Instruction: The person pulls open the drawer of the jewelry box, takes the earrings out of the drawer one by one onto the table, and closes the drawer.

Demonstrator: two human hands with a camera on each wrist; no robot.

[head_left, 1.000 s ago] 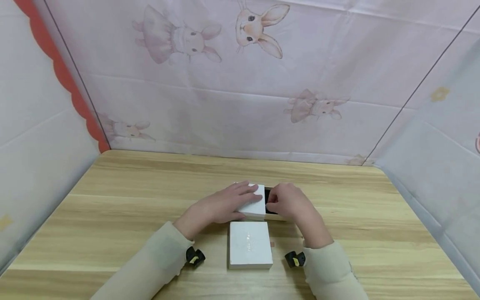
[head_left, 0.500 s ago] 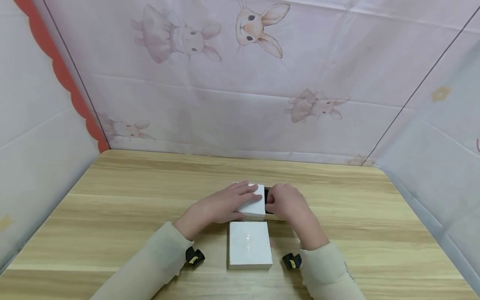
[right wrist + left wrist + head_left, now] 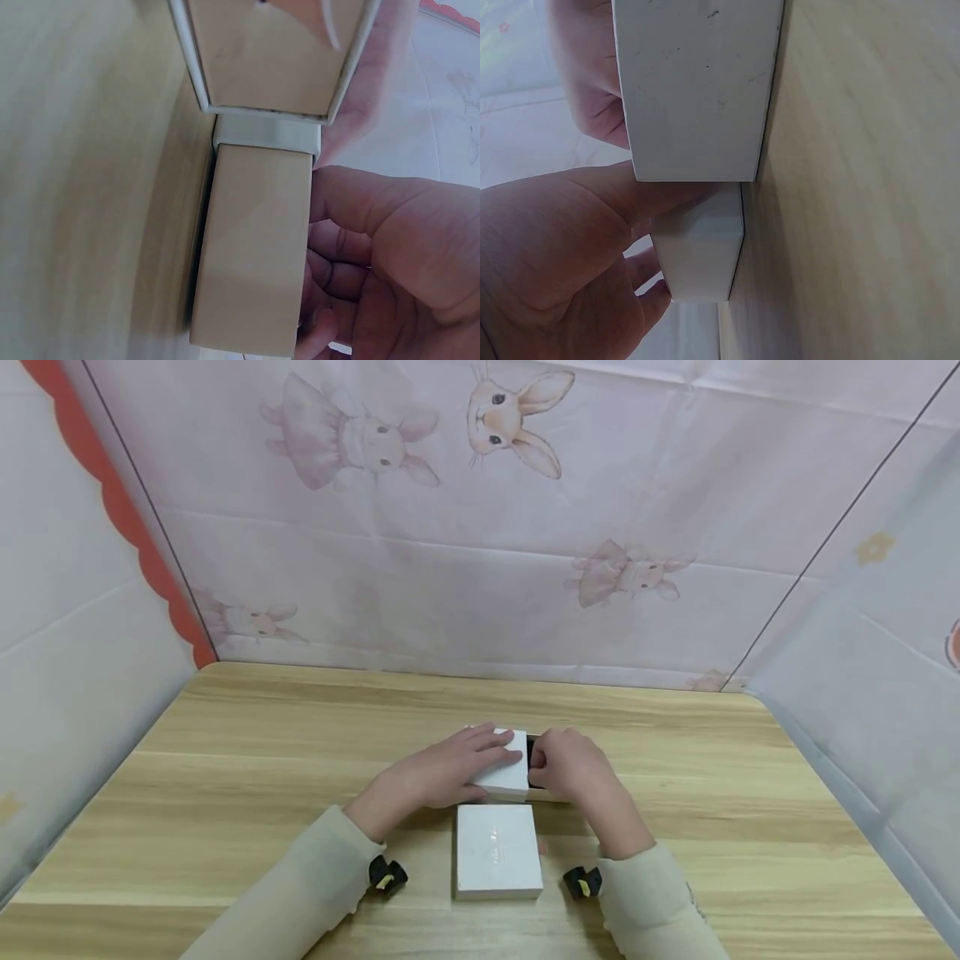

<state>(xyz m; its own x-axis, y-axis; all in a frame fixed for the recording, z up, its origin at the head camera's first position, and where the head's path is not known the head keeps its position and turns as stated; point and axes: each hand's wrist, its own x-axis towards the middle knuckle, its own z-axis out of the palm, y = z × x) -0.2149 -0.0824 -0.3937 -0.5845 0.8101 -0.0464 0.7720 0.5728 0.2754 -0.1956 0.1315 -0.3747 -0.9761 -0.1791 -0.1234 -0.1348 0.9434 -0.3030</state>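
Note:
Two white drawer boxes lie on the wooden table, one behind the other. My left hand (image 3: 448, 772) holds the far box (image 3: 507, 781), its fingers spread over the top and the thumb along the near side. That box's tan drawer (image 3: 251, 247) sticks out to the right, with a dark lining. My right hand (image 3: 576, 768) is at the drawer, its fingers curled and partly inside. Whatever is between those fingertips is hidden. The near box (image 3: 497, 847) lies in front with faint lettering on its lid; an orange-pink ribbon pull (image 3: 313, 19) hangs from its tan end.
Pale wooden tabletop (image 3: 262, 760) spreads out on both sides of the boxes. A rabbit-print cloth wall (image 3: 480, 568) rises behind the table. Small black devices (image 3: 582, 883) show beside both wrists, close to the near box.
My right hand has shifted slightly left, toward the far box, and less of the dark lining shows. The left hand stays on the box. The near box has not moved.

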